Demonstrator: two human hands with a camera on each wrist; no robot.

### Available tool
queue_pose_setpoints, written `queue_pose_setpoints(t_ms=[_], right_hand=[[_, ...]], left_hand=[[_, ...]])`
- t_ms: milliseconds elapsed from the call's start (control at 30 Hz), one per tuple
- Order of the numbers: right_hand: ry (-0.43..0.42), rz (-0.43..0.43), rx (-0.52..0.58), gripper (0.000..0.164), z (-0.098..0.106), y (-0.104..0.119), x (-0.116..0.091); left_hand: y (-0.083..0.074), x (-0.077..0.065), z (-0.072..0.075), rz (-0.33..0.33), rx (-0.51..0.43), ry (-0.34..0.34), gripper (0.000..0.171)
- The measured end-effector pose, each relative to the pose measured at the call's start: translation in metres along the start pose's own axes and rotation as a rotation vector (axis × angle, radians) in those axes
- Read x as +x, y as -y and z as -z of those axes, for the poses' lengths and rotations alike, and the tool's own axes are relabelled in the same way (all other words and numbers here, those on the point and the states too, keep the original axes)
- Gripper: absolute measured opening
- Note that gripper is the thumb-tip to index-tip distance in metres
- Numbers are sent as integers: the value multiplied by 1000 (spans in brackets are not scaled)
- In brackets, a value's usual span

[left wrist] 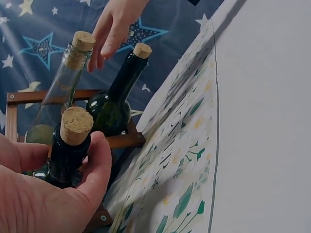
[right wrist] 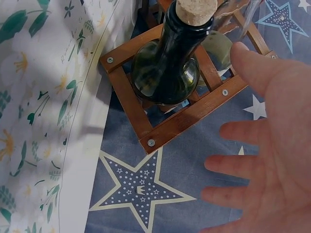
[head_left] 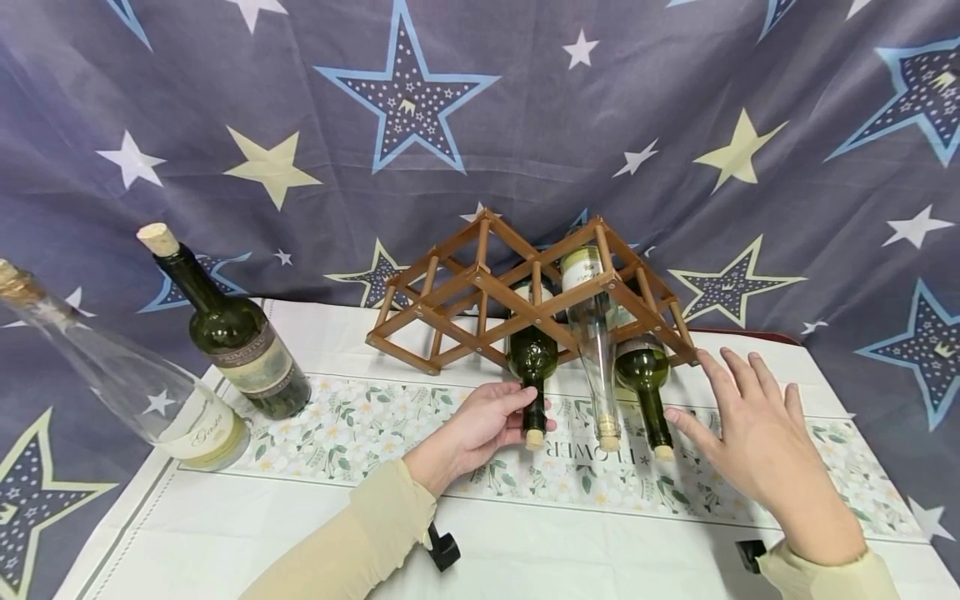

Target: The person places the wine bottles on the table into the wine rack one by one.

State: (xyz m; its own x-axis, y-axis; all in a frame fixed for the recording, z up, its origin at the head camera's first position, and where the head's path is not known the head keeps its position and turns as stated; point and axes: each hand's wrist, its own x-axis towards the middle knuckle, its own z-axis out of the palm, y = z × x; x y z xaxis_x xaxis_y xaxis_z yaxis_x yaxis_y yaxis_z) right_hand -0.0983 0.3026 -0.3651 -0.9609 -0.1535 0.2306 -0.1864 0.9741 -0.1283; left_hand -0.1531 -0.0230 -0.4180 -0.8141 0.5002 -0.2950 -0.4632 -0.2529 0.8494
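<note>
A brown wooden wine rack [head_left: 480,275] stands at the back of the table with three corked bottles lying in it, necks toward me. My left hand [head_left: 480,425] grips the neck of the left green wine bottle [head_left: 534,358]; its cork [left wrist: 77,125] shows close up in the left wrist view. In the middle slot lies a clear glass bottle [head_left: 596,333]. Another green bottle [head_left: 643,367] occupies the right slot. Beside that one, my right hand [head_left: 765,442] is spread with fingers extended and holds nothing; its thumb is close to the neck.
At the table's left stand a dark green corked bottle [head_left: 251,350] and a clear corked bottle [head_left: 180,417] with a pale label. A floral runner [head_left: 352,425] crosses the white tablecloth [head_left: 225,533]. A star-patterned curtain [head_left: 525,108] hangs behind.
</note>
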Motion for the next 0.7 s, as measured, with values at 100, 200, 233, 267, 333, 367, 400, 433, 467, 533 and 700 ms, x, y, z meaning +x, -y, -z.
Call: queue_pose_setpoints(t_ms=[100, 200, 233, 267, 333, 367, 400, 433, 467, 533, 700], right_hand=[[-1, -3, -2, 89, 1, 0, 0], [-3, -4, -3, 89, 1, 1, 0], [-5, -4, -3, 89, 2, 1, 0], [-6, -4, -2, 89, 2, 1, 0], [-4, -4, -2, 90, 2, 1, 0], [-2, -4, -2, 90, 2, 1, 0], [-1, -5, -1, 90, 2, 1, 0], [0, -5, -2, 90, 2, 1, 0], [0, -4, -2, 90, 2, 1, 0], [-1, -4, 0, 90, 2, 1, 0], [-5, -1, 2, 90, 1, 1, 0]], left_hand=[[0, -2, 1, 0, 17, -20, 43], [-1, -4, 0, -1, 57, -54, 42], [-1, -5, 0, -1, 74, -68, 43], [-1, -5, 0, -7, 94, -82, 45], [-2, -7, -1, -17, 129, -109, 51], [-1, -8, -1, -22, 143, -121, 53], [-1, -9, 0, -28, 157, -133, 56], [-1, -10, 0, -35, 173, -144, 58], [0, -12, 1, -43, 189, -151, 59], [0, -14, 2, -50, 210, -165, 59], [0, -19, 5, -86, 237, -192, 59]])
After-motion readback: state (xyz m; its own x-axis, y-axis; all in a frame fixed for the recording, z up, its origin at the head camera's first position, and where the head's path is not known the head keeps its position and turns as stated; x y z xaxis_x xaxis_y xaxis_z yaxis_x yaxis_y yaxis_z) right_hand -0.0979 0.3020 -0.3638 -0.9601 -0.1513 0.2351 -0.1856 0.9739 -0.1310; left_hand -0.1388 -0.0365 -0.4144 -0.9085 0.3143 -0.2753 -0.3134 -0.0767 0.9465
